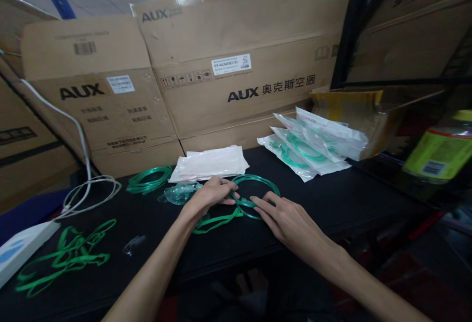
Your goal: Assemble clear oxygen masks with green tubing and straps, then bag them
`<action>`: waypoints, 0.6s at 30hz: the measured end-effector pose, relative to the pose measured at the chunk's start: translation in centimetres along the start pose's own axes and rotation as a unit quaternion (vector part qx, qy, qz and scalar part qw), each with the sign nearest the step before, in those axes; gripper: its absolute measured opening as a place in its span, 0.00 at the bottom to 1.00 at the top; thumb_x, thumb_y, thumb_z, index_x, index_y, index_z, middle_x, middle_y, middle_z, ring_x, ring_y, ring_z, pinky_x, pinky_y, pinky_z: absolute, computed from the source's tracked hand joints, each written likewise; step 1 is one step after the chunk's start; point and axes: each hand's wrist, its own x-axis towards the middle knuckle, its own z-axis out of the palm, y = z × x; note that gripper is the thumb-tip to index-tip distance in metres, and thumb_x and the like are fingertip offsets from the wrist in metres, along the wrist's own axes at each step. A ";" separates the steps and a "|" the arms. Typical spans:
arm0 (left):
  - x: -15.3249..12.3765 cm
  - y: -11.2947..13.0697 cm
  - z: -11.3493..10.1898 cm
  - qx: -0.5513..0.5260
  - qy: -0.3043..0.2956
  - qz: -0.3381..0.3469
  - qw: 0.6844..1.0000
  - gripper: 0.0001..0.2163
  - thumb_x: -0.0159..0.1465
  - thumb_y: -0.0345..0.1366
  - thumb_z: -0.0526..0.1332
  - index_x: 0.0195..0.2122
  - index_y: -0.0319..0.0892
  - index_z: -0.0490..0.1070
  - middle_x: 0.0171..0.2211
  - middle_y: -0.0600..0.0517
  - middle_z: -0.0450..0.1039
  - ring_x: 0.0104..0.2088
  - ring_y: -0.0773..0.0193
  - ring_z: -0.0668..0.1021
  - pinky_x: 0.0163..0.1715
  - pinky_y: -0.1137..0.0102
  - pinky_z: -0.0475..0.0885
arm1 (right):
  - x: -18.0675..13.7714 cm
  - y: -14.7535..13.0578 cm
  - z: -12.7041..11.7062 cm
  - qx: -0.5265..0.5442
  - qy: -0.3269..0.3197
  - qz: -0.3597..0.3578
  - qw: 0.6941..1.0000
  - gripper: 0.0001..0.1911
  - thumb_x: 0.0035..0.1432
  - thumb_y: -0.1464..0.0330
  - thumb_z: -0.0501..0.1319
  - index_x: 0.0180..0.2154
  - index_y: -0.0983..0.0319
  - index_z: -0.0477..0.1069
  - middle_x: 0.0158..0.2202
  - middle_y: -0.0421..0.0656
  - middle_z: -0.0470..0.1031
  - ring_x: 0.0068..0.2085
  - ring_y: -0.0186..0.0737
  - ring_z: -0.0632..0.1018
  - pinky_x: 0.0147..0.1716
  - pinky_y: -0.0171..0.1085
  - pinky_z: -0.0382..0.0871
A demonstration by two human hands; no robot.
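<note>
On the black tabletop (317, 196), expect light, springy, slippery handling from the green tubing coil (260, 178); pinch across bunched loops. Held at left by the nearly closed left hand (217, 191), nearside by the half-curled right hand (287, 212).

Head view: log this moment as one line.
left hand: holds green tubing coil | right hand: fingers on same coil | behind-left: white packets | far left: green straps

AUX-printed cartons (199, 32) line the back. Far left: looped white cable (87, 157), white block (27, 248). Far right: bottle (437, 152), yellow-green label.
</note>
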 end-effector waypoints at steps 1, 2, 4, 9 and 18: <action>-0.2 0.1 0.0 -0.007 0.000 -0.007 1.000 0.07 0.57 0.31 0.61 0.25 0.39 0.78 0.31 0.46 0.83 0.33 0.62 0.81 0.31 0.73 0.77 | -0.1 0.0 0.1 0.013 0.008 0.005 1.000 0.19 0.72 0.68 0.54 0.61 0.59 0.69 0.43 0.47 0.77 0.39 0.45 0.82 0.37 0.40 0.77; -0.4 0.2 0.0 -0.012 0.001 -0.014 1.000 0.07 0.58 0.31 0.61 0.25 0.39 0.79 0.31 0.46 0.83 0.32 0.62 0.81 0.31 0.73 0.77 | -0.1 0.0 0.1 0.024 0.016 0.008 1.000 0.19 0.72 0.68 0.55 0.61 0.59 0.70 0.43 0.47 0.77 0.39 0.44 0.82 0.37 0.39 0.77; -0.5 0.4 0.0 -0.020 0.002 -0.026 0.999 0.08 0.59 0.31 0.61 0.26 0.39 0.79 0.31 0.46 0.83 0.31 0.63 0.81 0.31 0.73 0.78 | -0.2 0.0 0.1 0.045 0.032 0.008 0.998 0.17 0.72 0.68 0.55 0.58 0.58 0.72 0.43 0.46 0.77 0.39 0.42 0.82 0.37 0.37 0.76; -0.4 1.2 0.3 -0.048 -0.001 -0.034 0.998 0.09 0.62 0.32 0.62 0.28 0.37 0.79 0.29 0.45 0.83 0.31 0.62 0.82 0.33 0.72 0.79 | -0.4 0.0 0.1 0.078 0.059 0.007 0.995 0.14 0.72 0.69 0.55 0.51 0.58 0.77 0.43 0.45 0.78 0.39 0.40 0.82 0.39 0.35 0.76; -2.4 2.5 1.6 -0.145 -0.028 0.006 0.989 0.11 0.70 0.36 0.57 0.41 0.35 0.77 0.40 0.41 0.84 0.36 0.63 0.84 0.43 0.70 0.78 | -0.4 -0.2 0.2 0.094 0.123 0.098 0.983 0.12 0.70 0.70 0.56 0.45 0.61 0.78 0.41 0.47 0.81 0.42 0.46 0.83 0.43 0.40 0.77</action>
